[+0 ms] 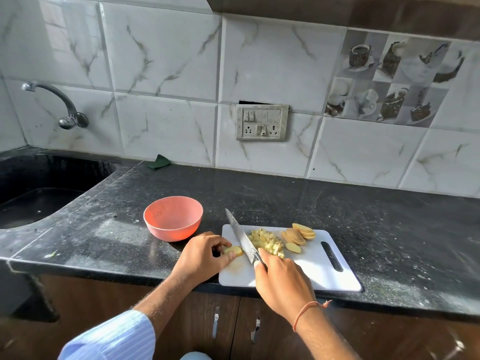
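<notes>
At the far left a dark sink (39, 193) is sunk into the black granite countertop (389, 229), with a chrome tap (59, 105) on the tiled wall above it. A green scrub pad (158, 162) leans where counter meets wall. Nearer, a salmon-pink bowl (172, 218) stands upright on the counter, just beside the far left corner of a white cutting board (311, 268).

The left hand (207, 253) rests at the board's left end. Its fingers are curled over a potato piece (233, 250) and pin it to the board. The piece pokes out past the fingertips, right next to the blade of the knife (240, 237).

The knife slants across the board, and its tip points away, past the board's far edge towards the bowl. The right hand (283, 279) is clamped round the handle, with the forefinger stretched up onto the blade's base.

Just right of the blade lies a heap of diced potato (267, 242). Beyond it are overlapping potato slices (298, 235), and then the board's handle slot (332, 255).
</notes>
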`<control>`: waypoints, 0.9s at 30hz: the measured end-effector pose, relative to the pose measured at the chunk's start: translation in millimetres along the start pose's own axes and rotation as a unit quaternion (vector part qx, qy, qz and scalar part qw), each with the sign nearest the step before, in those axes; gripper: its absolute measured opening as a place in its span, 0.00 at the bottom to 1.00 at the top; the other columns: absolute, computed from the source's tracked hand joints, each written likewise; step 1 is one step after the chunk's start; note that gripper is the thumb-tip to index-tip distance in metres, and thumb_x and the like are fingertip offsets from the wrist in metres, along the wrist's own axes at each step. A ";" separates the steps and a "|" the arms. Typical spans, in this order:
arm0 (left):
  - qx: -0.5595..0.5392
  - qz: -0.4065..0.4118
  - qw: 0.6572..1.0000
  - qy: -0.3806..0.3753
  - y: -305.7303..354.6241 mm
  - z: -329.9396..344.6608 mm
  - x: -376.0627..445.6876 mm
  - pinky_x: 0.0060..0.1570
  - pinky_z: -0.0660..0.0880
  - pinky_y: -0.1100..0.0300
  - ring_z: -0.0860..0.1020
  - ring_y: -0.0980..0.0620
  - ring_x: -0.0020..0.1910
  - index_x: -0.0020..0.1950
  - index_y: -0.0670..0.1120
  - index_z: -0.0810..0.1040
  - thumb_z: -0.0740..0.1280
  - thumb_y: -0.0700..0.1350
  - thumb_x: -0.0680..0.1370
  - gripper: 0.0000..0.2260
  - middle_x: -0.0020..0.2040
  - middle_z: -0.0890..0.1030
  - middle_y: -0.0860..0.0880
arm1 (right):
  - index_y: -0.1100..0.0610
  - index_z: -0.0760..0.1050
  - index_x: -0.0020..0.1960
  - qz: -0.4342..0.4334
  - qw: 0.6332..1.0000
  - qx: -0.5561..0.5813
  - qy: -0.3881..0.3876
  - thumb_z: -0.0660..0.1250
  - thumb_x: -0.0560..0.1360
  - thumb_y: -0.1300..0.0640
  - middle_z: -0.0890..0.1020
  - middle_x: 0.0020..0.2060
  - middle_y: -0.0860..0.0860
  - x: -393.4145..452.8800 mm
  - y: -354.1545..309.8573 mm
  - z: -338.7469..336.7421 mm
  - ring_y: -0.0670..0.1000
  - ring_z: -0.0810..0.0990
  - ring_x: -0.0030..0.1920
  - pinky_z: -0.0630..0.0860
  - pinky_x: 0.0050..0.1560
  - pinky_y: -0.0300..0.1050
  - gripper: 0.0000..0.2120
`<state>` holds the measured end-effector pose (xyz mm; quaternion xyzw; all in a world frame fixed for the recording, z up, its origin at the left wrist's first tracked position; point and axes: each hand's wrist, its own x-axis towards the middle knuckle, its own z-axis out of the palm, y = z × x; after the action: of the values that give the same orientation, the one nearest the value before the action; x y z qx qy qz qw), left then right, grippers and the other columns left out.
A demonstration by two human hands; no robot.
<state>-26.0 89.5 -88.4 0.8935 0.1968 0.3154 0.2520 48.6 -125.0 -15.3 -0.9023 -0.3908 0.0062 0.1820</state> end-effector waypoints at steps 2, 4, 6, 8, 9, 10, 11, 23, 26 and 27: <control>0.001 -0.001 1.000 0.002 1.2 -0.9 0.2 0.39 0.76 0.65 0.79 0.58 0.41 0.50 0.57 0.87 0.77 0.65 0.72 0.14 0.41 0.80 0.61 | 0.46 0.73 0.70 0.005 1.000 -0.005 0.015 0.53 0.85 0.46 0.85 0.57 0.50 -1.6 -2.0 -1.1 0.54 0.82 0.56 0.74 0.48 0.48 0.18; -0.001 -0.006 1.000 0.002 1.2 -0.7 1.0 0.39 0.76 0.66 0.79 0.58 0.41 0.49 0.56 0.87 0.78 0.64 0.72 0.14 0.41 0.80 0.61 | 0.47 0.73 0.71 -0.004 1.000 -0.022 0.015 0.53 0.85 0.47 0.85 0.57 0.50 -4.0 -5.8 -2.6 0.54 0.83 0.57 0.72 0.46 0.47 0.18; -0.008 -0.011 1.000 0.003 0.0 0.2 1.8 0.39 0.75 0.67 0.80 0.59 0.41 0.49 0.56 0.88 0.80 0.62 0.71 0.13 0.41 0.80 0.61 | 0.48 0.71 0.72 -0.010 0.999 -0.044 0.000 0.53 0.86 0.49 0.84 0.58 0.51 -6.4 -11.8 -3.1 0.55 0.83 0.57 0.74 0.47 0.47 0.18; -0.019 -0.021 1.000 0.002 -1.1 0.7 2.9 0.40 0.76 0.66 0.80 0.59 0.41 0.49 0.56 0.88 0.81 0.61 0.71 0.13 0.40 0.81 0.60 | 0.48 0.70 0.72 -0.006 0.998 -0.058 -0.008 0.53 0.86 0.49 0.84 0.57 0.52 -6.0 -17.3 -1.6 0.56 0.83 0.57 0.77 0.50 0.49 0.17; -0.021 -0.026 0.999 0.000 -1.5 0.5 3.4 0.40 0.77 0.66 0.80 0.59 0.41 0.48 0.56 0.88 0.81 0.61 0.70 0.13 0.40 0.81 0.60 | 0.48 0.70 0.71 -0.007 0.998 -0.057 -0.010 0.53 0.86 0.49 0.84 0.55 0.53 -3.8 -19.3 0.1 0.56 0.83 0.56 0.77 0.49 0.49 0.16; -0.022 -0.031 0.999 -0.004 -1.6 0.5 4.1 0.40 0.77 0.65 0.80 0.59 0.41 0.48 0.57 0.88 0.81 0.61 0.70 0.12 0.40 0.82 0.60 | 0.49 0.71 0.69 -0.009 0.998 -0.055 -0.012 0.53 0.86 0.50 0.83 0.53 0.53 -0.9 -20.8 1.8 0.57 0.83 0.54 0.76 0.48 0.50 0.15; -0.023 -0.034 0.999 -0.007 -1.7 0.4 4.4 0.40 0.77 0.65 0.80 0.59 0.41 0.49 0.57 0.88 0.81 0.61 0.70 0.12 0.40 0.82 0.60 | 0.49 0.71 0.67 -0.012 0.998 -0.056 -0.012 0.53 0.86 0.50 0.83 0.51 0.53 2.2 -22.2 2.7 0.57 0.83 0.52 0.76 0.47 0.50 0.14; -0.020 -0.047 0.999 -0.008 -1.9 1.3 3.0 0.40 0.76 0.68 0.80 0.61 0.43 0.49 0.57 0.88 0.80 0.64 0.70 0.14 0.42 0.82 0.60 | 0.46 0.64 0.81 0.002 0.998 -0.065 -0.001 0.52 0.86 0.49 0.86 0.57 0.51 -10.1 -8.2 -2.5 0.54 0.84 0.57 0.77 0.49 0.47 0.23; -0.027 -0.039 0.999 -0.021 -3.7 -1.8 3.1 0.40 0.77 0.66 0.81 0.59 0.42 0.49 0.56 0.87 0.79 0.64 0.71 0.14 0.41 0.82 0.60 | 0.46 0.64 0.81 0.003 0.999 -0.037 0.011 0.52 0.87 0.48 0.85 0.60 0.50 -11.0 -13.1 -5.5 0.53 0.83 0.59 0.77 0.52 0.46 0.23; -0.026 -0.037 0.999 -0.025 -4.5 -2.3 3.6 0.39 0.77 0.66 0.81 0.58 0.42 0.48 0.56 0.87 0.79 0.63 0.71 0.14 0.41 0.82 0.60 | 0.47 0.65 0.81 -0.004 0.999 -0.038 0.010 0.52 0.87 0.48 0.85 0.60 0.50 -11.2 -14.3 -6.1 0.53 0.83 0.59 0.78 0.53 0.46 0.23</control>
<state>-25.9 95.7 -87.7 0.8864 0.2153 0.2879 0.2916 31.6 -125.9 -6.3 -0.9072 -0.3922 -0.0178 0.1514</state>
